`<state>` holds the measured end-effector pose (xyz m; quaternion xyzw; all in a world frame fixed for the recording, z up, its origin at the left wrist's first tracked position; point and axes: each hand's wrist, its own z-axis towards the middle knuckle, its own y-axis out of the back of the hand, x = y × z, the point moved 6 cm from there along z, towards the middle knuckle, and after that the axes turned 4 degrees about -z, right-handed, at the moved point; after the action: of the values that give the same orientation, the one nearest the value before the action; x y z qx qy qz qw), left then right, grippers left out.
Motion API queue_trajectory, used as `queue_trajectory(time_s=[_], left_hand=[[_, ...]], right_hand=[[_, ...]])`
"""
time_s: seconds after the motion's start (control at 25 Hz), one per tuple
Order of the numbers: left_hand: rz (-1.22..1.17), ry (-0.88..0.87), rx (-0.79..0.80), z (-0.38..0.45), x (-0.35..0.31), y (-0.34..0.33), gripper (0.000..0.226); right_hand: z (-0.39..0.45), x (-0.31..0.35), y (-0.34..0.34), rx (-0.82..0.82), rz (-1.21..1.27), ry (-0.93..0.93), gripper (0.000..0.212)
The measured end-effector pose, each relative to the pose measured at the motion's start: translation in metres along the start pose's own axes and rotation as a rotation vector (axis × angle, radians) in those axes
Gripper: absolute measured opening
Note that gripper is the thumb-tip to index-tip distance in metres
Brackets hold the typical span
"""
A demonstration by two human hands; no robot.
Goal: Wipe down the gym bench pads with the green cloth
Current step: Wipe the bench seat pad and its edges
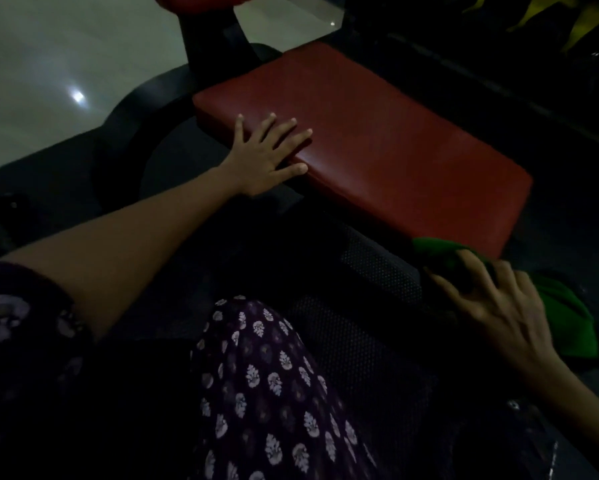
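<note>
left hand (263, 157) splayed flat on red pad (377, 147) (long axis diagonal); right hand (498, 306) grips green cloth (564, 317).

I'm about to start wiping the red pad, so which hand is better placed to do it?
Right. The right hand already rests on the green cloth beside the red pad; the left hand lies flat, bracing it.

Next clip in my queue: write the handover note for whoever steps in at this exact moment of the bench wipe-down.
Left hand: open, flat on the near-left edge of the red seat pad, fingers spread.
Right hand: lies over the green cloth on the dark perforated frame just below the pad's near corner; grip is blurred, so unclear.
Done: cannot be judged; the light is dim and no wipe marks show.
Left: bring the cloth onto the seat pad, then the second red pad at the top edge.
</note>
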<state>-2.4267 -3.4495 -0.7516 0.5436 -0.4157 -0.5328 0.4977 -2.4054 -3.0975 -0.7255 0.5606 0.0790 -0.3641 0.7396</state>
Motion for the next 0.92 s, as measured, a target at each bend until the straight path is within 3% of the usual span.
queue_trajectory(time_s=[0.16, 0.32, 0.52, 0.6, 0.72, 0.92], left_hand=[[-0.027, 0.027, 0.04, 0.001, 0.002, 0.001, 0.077], [-0.056, 0.053, 0.062, 0.001, 0.0, 0.004, 0.065], [-0.034, -0.046, -0.031, -0.007, 0.01, 0.023, 0.058], [-0.02, 0.007, -0.094, -0.013, 0.032, 0.027, 0.058], [-0.211, 0.225, -0.197, -0.026, 0.079, 0.028, 0.049], [-0.496, 0.281, -0.34, -0.028, 0.111, 0.026, 0.04]], right_hand=[[0.063, 0.02, -0.007, -0.012, 0.013, 0.035, 0.033], [0.116, 0.044, -0.007, 0.045, 0.072, 0.021, 0.04], [0.088, 0.034, -0.003, 0.07, 0.101, 0.13, 0.046], [0.072, 0.026, 0.002, 0.069, 0.123, 0.147, 0.049], [0.103, 0.033, 0.001, 0.029, 0.131, 0.102, 0.045], [0.228, 0.096, -0.024, 0.017, 0.15, 0.007, 0.036]])
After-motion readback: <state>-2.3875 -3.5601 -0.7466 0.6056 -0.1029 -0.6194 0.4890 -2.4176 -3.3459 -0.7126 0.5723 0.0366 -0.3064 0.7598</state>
